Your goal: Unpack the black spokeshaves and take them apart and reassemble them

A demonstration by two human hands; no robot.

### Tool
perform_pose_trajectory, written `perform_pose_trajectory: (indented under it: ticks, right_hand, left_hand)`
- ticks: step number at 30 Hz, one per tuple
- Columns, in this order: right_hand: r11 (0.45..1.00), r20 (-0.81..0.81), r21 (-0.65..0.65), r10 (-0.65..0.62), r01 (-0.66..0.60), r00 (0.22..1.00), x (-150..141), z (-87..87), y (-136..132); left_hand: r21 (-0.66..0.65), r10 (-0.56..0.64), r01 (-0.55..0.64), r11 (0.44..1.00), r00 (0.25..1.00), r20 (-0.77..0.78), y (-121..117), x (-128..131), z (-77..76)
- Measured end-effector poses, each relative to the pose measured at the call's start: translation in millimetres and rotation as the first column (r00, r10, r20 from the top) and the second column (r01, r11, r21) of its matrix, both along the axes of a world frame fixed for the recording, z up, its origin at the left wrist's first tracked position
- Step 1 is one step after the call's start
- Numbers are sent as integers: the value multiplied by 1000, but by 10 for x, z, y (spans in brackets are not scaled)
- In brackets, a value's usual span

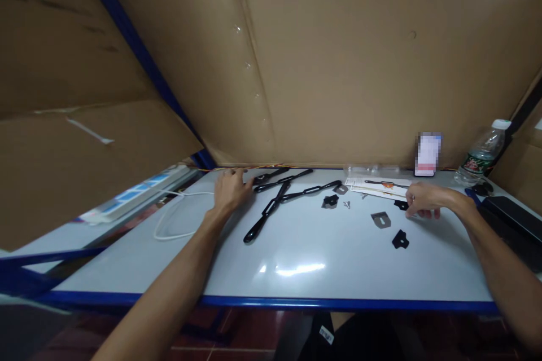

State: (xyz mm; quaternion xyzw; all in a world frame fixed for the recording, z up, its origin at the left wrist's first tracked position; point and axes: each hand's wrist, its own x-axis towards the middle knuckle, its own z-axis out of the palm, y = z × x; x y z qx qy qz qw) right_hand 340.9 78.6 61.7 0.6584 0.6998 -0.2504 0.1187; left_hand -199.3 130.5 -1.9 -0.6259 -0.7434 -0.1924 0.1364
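My left hand [232,189] rests at the back left of the table with fingers bent forward and apart, its thumb beside the end of a black spokeshave body [271,176]. Whether it touches that handle I cannot tell. More black two-handled spokeshave bodies [311,191] lie to its right, one [266,213] slanting towards me. My right hand [424,200] is low over the table with curled fingers, next to a black cap iron [400,205]; what its fingertips hold is hidden. Nearby lie a grey slotted blade [381,220], another black cap iron [400,240] and a small thumbscrew [347,205].
A printed card [376,188] and clear plastic packaging [372,172] lie at the back. A phone [427,155] leans on the cardboard wall [339,67], left of a water bottle [483,155]. A white cable [169,237] loops at left, near a power strip [135,197].
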Motion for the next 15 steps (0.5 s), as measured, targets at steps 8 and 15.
perform_pose_trajectory:
  ticks: [8,15]
  right_hand:
    - [1000,13,-2,-1,1,1000,-158,9,-81]
    - [1000,-5,-3,-2,2,1000,-148,-7,-72]
  left_hand:
    - [36,-437,437,899,899,-9,-113,629,76]
    - [-112,-648,645,756,761,6,-280,1105,-58]
